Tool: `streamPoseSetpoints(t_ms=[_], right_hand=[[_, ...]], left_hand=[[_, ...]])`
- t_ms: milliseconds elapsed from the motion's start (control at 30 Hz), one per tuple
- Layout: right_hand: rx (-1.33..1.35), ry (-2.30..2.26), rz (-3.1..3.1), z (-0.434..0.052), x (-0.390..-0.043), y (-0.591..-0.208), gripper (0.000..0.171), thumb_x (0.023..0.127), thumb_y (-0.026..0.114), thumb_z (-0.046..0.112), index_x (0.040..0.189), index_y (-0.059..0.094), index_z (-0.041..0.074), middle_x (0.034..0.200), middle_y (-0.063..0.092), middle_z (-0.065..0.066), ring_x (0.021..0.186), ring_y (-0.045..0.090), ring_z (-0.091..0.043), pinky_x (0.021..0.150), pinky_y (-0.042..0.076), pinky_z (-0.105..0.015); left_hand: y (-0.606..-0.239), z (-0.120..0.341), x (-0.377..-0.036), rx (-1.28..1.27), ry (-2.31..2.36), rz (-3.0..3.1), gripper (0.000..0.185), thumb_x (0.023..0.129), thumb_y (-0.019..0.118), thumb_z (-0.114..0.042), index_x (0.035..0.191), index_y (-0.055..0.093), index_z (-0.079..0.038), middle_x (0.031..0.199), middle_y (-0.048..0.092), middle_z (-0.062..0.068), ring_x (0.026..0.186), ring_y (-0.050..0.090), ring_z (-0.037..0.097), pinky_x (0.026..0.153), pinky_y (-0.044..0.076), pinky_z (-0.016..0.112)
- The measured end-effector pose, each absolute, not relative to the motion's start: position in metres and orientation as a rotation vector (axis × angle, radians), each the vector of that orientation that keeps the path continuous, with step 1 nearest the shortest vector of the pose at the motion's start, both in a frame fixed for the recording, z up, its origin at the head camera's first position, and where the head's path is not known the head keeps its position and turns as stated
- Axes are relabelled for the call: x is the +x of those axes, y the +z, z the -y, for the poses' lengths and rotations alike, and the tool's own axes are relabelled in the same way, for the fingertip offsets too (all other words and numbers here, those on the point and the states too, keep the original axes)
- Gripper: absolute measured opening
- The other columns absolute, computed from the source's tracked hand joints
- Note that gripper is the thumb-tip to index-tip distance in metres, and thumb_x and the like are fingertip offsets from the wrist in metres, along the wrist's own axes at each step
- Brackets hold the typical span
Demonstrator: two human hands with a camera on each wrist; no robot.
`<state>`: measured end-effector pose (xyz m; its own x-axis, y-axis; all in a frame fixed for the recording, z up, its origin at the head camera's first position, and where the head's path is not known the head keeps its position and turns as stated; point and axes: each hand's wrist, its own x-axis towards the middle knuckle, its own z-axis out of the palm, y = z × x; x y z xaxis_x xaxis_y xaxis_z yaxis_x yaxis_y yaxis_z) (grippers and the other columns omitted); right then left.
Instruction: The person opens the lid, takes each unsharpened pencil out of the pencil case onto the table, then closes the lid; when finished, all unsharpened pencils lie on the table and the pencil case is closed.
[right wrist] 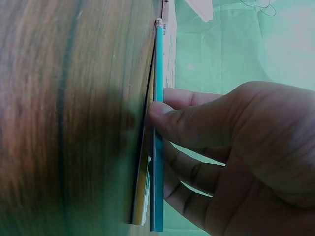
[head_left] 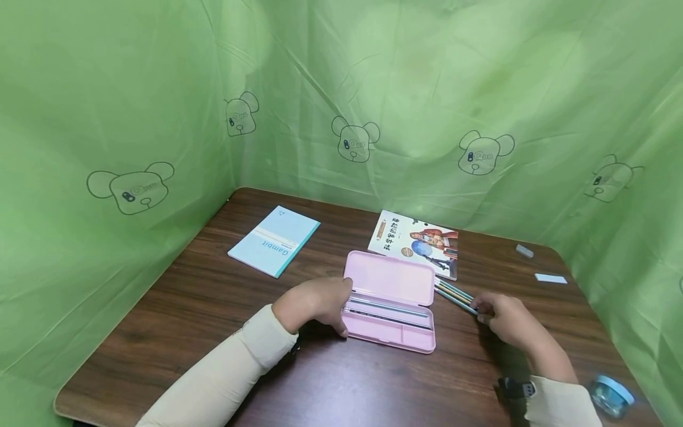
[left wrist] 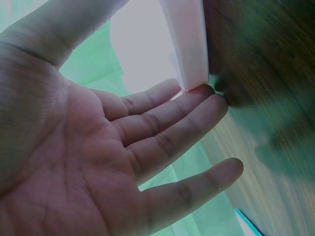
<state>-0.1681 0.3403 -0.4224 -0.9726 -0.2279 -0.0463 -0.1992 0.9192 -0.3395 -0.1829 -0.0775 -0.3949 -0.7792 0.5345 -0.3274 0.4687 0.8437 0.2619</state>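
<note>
An open pink pencil case (head_left: 389, 302) lies in the middle of the brown table (head_left: 187, 308), with pencils in its lower tray. My left hand (head_left: 341, 308) rests against the case's left end. In the left wrist view its palm faces the camera and its straight fingers (left wrist: 197, 105) touch a corner of the pink case (left wrist: 189, 44). To the right of the case, my right hand (head_left: 480, 308) pinches a bunch of pencils (head_left: 453, 293) lying on the table. The right wrist view shows thumb and fingers (right wrist: 162, 115) around a teal pencil (right wrist: 157, 172).
A light blue notebook (head_left: 274, 240) lies at the back left and a picture book (head_left: 416, 243) behind the case. Two small erasers (head_left: 524, 251) (head_left: 551, 278) sit at the right. A blue round object (head_left: 610, 394) is near the front right edge. Green cloth walls (head_left: 373, 89) surround the table.
</note>
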Motion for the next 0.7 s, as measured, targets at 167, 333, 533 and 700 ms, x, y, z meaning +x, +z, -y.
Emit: streamPoseSetpoints(t_ms=[167,333,533,700], right_hand=[[-0.356,-0.529,-3.005,-0.3410,-0.1685,-0.4235,0.017,0.092,0.081,-0.006,0.102,0.077,0.008,0.090,0.077,-0.002,0.088,0.070,-0.021,0.078,0.055,-0.045],[-0.363,-0.538,-3.000,-0.3414,-0.1681,-0.4261,0.018,0.092,0.080,-0.006,0.101,0.077,0.008,0.091,0.077,-0.002,0.088,0.070,-0.020,0.078,0.055,-0.043],[-0.357,-0.543,-2.981,-0.3409,-0.1686,-0.4266,0.017,0.092,0.079,-0.006,0.101,0.077,0.009,0.091,0.076,-0.001,0.088,0.069,-0.020,0.078,0.056,-0.043],[-0.352,-0.541,-2.981,-0.3408,-0.1685,-0.4272,0.018,0.092,0.079,-0.006,0.101,0.077,0.009,0.090,0.075,0.000,0.087,0.068,-0.019,0.078,0.055,-0.043]], left_hand=[[-0.3944,0.0771,-0.1827,0.749,0.223,-2.629,0.084,0.079,0.103,-0.049,0.133,0.063,0.000,0.110,0.073,0.005,0.099,0.068,0.016,0.104,0.061,0.038],[-0.3943,0.0777,-0.1829,0.745,0.231,-2.627,0.081,0.079,0.103,-0.048,0.131,0.063,0.000,0.107,0.072,0.004,0.097,0.068,0.015,0.102,0.061,0.038],[-0.3942,0.0779,-0.1826,0.747,0.246,-2.627,0.079,0.078,0.104,-0.047,0.128,0.064,-0.001,0.104,0.071,0.004,0.094,0.066,0.015,0.101,0.061,0.038],[-0.3937,0.0776,-0.1820,0.755,0.251,-2.630,0.080,0.078,0.104,-0.047,0.129,0.064,0.000,0.106,0.072,0.005,0.095,0.067,0.016,0.101,0.061,0.038]])
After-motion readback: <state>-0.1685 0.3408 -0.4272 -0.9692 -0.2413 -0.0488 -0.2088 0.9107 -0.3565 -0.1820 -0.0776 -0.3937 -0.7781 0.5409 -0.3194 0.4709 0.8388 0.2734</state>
